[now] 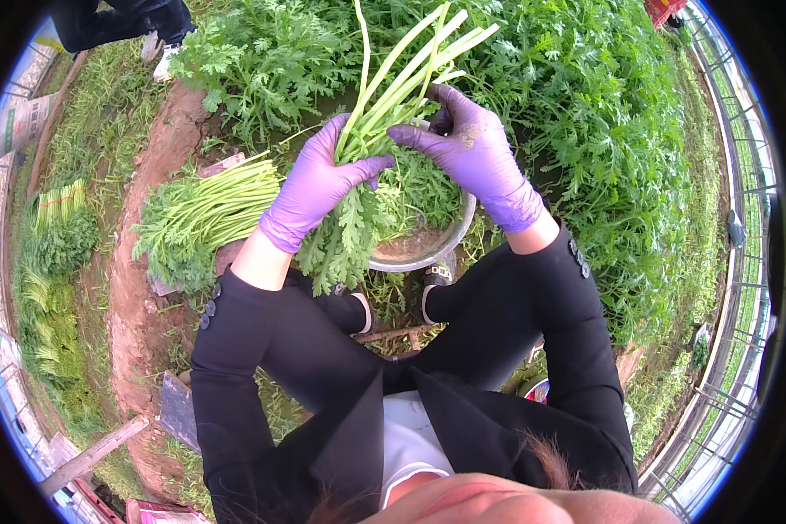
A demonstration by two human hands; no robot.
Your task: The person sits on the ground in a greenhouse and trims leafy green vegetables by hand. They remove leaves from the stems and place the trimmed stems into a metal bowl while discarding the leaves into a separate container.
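Observation:
My left hand (318, 180), in a purple glove, grips a bunch of leafy greens with deeply lobed leaves, like garland chrysanthemum. Its pale cut stems (406, 78) point up and away from me, and its leaves (347, 242) hang down below my fist. My right hand (481, 154), gloved in purple with soil on the back, is at the right side of the bunch. Its thumb and fingertips are close against the stems; whether they pinch anything is hidden. Beneath both hands stands a round basin (466, 213) holding loose leaves over a brownish, wet-looking bottom.
To the left a pile of cut greens (216, 213) lies stems right. Tied bundles (59, 223) line the far left ground. Growing greens (589, 164) fill the right and front. Another person's legs (164, 26) show at top left. A wooden bar (95, 455) juts in at lower left.

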